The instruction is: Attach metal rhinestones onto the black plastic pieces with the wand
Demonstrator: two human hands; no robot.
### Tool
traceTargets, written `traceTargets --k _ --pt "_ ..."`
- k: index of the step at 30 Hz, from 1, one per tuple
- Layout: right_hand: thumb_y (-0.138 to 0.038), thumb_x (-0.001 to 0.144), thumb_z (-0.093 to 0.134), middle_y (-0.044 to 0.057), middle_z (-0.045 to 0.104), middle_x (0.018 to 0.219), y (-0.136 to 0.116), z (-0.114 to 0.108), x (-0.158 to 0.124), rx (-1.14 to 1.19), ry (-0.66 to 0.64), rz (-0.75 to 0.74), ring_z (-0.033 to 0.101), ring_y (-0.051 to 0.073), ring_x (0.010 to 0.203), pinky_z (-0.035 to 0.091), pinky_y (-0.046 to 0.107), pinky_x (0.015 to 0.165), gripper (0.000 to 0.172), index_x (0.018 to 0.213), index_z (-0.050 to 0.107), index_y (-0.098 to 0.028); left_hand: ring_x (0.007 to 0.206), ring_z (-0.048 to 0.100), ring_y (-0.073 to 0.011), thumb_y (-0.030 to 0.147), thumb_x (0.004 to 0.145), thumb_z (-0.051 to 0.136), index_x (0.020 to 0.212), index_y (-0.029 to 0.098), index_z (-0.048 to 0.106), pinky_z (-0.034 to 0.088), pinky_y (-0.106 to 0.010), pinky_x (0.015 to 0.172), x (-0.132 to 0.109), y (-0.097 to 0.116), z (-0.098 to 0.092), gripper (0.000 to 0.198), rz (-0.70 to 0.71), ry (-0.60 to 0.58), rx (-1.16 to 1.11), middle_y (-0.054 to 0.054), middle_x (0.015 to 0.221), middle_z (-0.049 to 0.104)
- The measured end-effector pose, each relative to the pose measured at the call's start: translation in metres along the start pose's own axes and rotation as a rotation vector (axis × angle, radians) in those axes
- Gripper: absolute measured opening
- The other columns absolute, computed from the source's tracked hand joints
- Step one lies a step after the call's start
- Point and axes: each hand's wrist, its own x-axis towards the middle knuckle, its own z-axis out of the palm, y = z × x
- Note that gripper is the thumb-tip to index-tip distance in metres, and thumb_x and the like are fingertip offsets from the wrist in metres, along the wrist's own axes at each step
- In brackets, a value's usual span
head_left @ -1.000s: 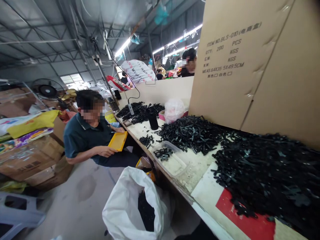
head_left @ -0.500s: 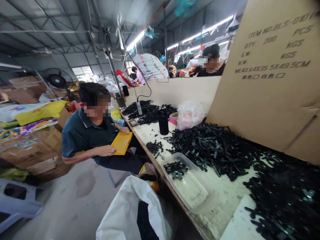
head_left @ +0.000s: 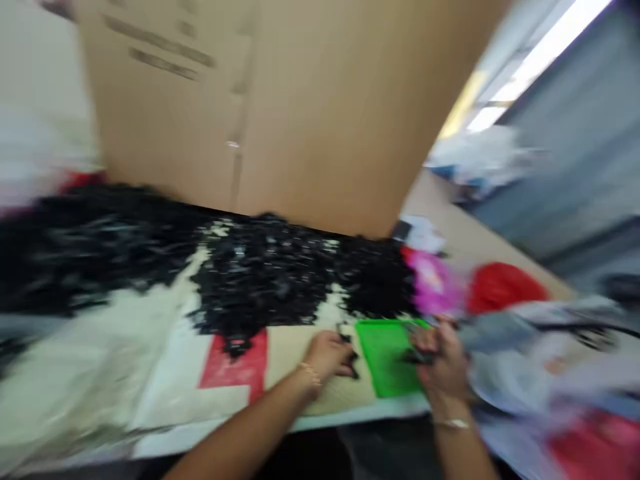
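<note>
My left hand is closed on small black strip-like pieces, which stick out past the fingertips on its right side. It is over the beige part of the table, left of a bright green tray. At the tray's right side is my right hand, its fingers curled around something dark whose kind the blur hides. Beyond both hands, a large heap of black strip-like pieces spreads over the table, with a few pieces reaching onto a red patch.
A tall cardboard box stands behind the heaps. Another black heap lies to the right, beside a pink package and a red bag. Clear plastic bags crowd the right side. The table's front edge runs below my hands.
My view has swung right and down, from a seated co-worker with a yellow tray and a plastic tub to the box front and green tray. Both my hands are now in view.
</note>
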Motion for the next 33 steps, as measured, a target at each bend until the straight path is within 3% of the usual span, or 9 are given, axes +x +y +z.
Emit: traceTargets --k 2,4,7,13,25,33 --pt "-0.046 0.080 0.069 -0.010 0.039 0.049 -0.023 -0.046 0.003 0.046 0.118 -0.046 0.035 0.007 0.040 0.037 0.018 0.043 0.032 0.081 0.053 -0.018 0.053 0.056 -0.0080 0.012 0.083 0.064 0.073 0.012 0.055 0.052 -0.021 0.053 0.008 -0.012 0.028 0.013 -0.052 -0.044 0.072 0.001 0.065 0.059" --pt "-0.045 0.070 0.076 -0.012 0.033 0.042 -0.035 -0.067 0.004 0.143 0.182 -0.047 0.031 0.007 0.038 0.035 0.018 0.043 0.036 0.079 0.053 -0.020 0.053 0.059 -0.0096 0.006 0.079 0.066 0.068 0.012 0.053 0.054 -0.022 0.054 0.011 -0.015 0.035 0.018 -0.052 -0.026 0.111 -0.002 0.065 0.063" --pt "-0.044 0.066 0.076 -0.013 0.035 0.042 -0.042 -0.079 0.005 0.242 0.219 -0.015 0.031 0.007 0.038 0.036 0.019 0.044 0.036 0.084 0.055 -0.021 0.060 0.065 -0.0138 0.005 0.078 0.066 0.068 0.011 0.055 0.058 -0.024 0.056 0.009 -0.011 0.031 0.016 -0.039 0.018 0.147 -0.007 0.070 0.067" --pt "-0.045 0.067 0.075 -0.013 0.033 0.042 -0.043 -0.100 0.009 0.342 0.214 0.008 0.032 0.007 0.038 0.034 0.019 0.044 0.035 0.084 0.056 -0.021 0.064 0.067 -0.0143 0.005 0.082 0.062 0.074 0.010 0.058 0.058 -0.022 0.057 0.004 -0.012 0.037 0.010 -0.021 0.063 0.206 -0.010 0.077 0.070" --pt "-0.039 0.074 0.071 -0.010 0.038 0.045 -0.005 -0.073 0.026 0.341 -0.060 0.135 0.034 0.008 0.040 0.033 0.020 0.044 0.027 0.090 0.060 -0.020 0.059 0.065 -0.0131 0.010 0.075 0.071 0.073 0.011 0.059 0.057 -0.022 0.054 0.008 -0.017 0.041 0.012 0.001 0.108 0.165 -0.007 0.072 0.069" --pt "-0.040 0.078 0.067 -0.010 0.032 0.043 -0.007 -0.046 0.012 0.512 -0.153 0.163 0.030 0.007 0.038 0.034 0.019 0.043 0.021 0.086 0.062 -0.022 0.061 0.064 -0.0120 0.011 0.077 0.068 0.078 0.011 0.058 0.057 -0.022 0.055 0.012 -0.018 0.039 0.010 -0.006 0.126 0.144 -0.008 0.077 0.069"
